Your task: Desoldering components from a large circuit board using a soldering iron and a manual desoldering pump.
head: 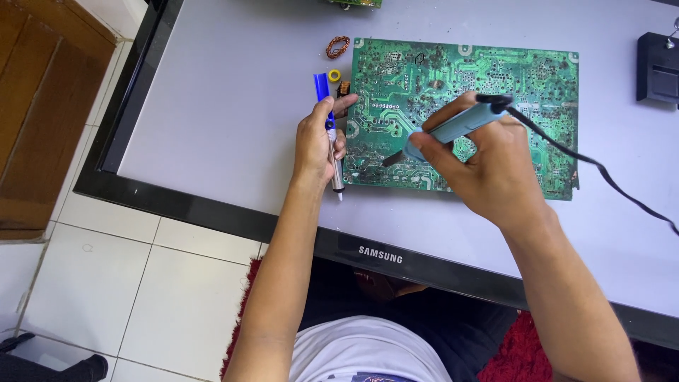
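A large green circuit board point(495, 78) lies solder side up on a grey flat panel point(226, 106). My right hand point(488, 166) grips a light blue soldering iron point(453, 129), whose dark tip touches the board near its lower left part. A black cord point(587, 159) runs from the iron off to the right. My left hand point(318, 141) holds a blue and silver desoldering pump point(330, 134) at the board's left edge, with its nozzle pointing toward me.
A copper wire coil point(338, 47), a yellow ring point(334, 75) and a small dark part point(344, 88) lie left of the board. A black stand point(658, 67) sits at the far right. The panel has a black frame point(212, 212); white floor tiles and a red rug lie below.
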